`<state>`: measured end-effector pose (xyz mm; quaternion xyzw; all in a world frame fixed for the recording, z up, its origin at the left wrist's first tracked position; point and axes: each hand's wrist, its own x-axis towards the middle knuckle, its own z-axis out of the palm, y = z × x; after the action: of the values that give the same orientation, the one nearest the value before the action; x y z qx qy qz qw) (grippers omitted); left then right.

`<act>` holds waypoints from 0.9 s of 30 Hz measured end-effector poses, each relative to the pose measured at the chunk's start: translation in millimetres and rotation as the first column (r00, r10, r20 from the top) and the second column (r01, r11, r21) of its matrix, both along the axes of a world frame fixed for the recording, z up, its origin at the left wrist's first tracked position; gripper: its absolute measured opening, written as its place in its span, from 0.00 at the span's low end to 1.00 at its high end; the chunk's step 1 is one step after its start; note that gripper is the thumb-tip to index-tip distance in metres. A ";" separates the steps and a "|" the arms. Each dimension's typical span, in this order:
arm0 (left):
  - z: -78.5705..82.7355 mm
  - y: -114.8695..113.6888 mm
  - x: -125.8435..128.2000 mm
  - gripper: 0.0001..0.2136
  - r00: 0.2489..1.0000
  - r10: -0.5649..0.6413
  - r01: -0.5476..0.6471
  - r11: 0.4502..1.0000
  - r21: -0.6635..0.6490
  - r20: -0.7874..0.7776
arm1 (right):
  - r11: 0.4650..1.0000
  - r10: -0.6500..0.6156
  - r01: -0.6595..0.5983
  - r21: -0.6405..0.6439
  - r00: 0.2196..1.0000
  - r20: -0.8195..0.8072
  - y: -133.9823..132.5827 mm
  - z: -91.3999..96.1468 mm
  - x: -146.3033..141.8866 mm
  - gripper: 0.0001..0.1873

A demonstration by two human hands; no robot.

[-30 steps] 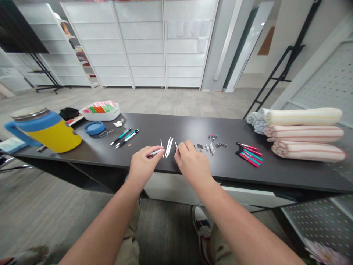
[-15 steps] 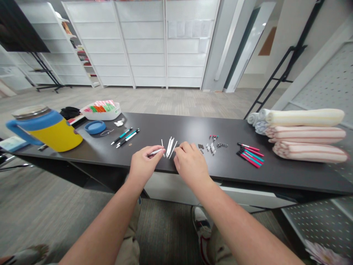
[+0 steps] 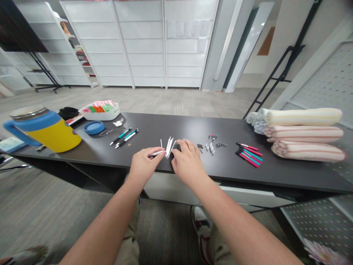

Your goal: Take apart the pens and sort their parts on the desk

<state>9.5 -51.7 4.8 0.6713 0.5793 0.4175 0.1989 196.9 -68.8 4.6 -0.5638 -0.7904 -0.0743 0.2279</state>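
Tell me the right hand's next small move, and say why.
I'd probably lift the right hand gently clear of the thin white rods. They lie loose in a close bunch, the hand is right beside the rightmost one, and a sideways sweep could scatter them. The left hand holds a slender white pen barrel, so it may not be free to steady them.

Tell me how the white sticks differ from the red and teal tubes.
Colour: the white sticks are plain white; the red and teal tubes have black ends.
Thickness: the sticks look thinner than the tubes.
Place: the sticks lie between the left hand and right hand; the tubes lie beyond the right hand.
Shared: both are slender, grouped on the dark table.
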 end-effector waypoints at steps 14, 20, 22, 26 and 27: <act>-0.4 2.5 1.3 0.10 0.996 -0.022 0.021 1.000 -0.015 -0.090 | 0.998 0.001 -0.003 -0.063 1.000 -0.027 3.4 -5.3 1.2 0.20; -1.4 4.5 2.9 0.10 0.994 -0.047 0.046 0.999 -0.009 -0.102 | 0.998 0.010 -0.013 -0.068 0.999 -0.043 3.3 -6.0 1.8 0.21; -1.1 4.5 3.2 0.10 0.992 -0.064 0.063 0.998 -0.008 -0.107 | 0.997 0.010 -0.013 -0.072 0.999 -0.048 3.6 -6.2 1.7 0.21; 1.0 3.6 2.7 0.10 0.989 -0.081 0.079 0.997 -0.022 -0.126 | 0.996 0.017 -0.022 -0.084 0.998 -0.063 5.0 -7.0 1.4 0.21; 1.5 3.3 2.4 0.11 0.988 -0.085 0.082 0.996 -0.028 -0.130 | 0.996 0.018 -0.024 -0.088 0.998 -0.068 5.5 -7.3 1.4 0.21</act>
<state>11.8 -48.4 6.4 0.7186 0.5670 0.3572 0.1856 198.2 -63.3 -2.7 -0.5669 -0.7908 -0.0178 0.2299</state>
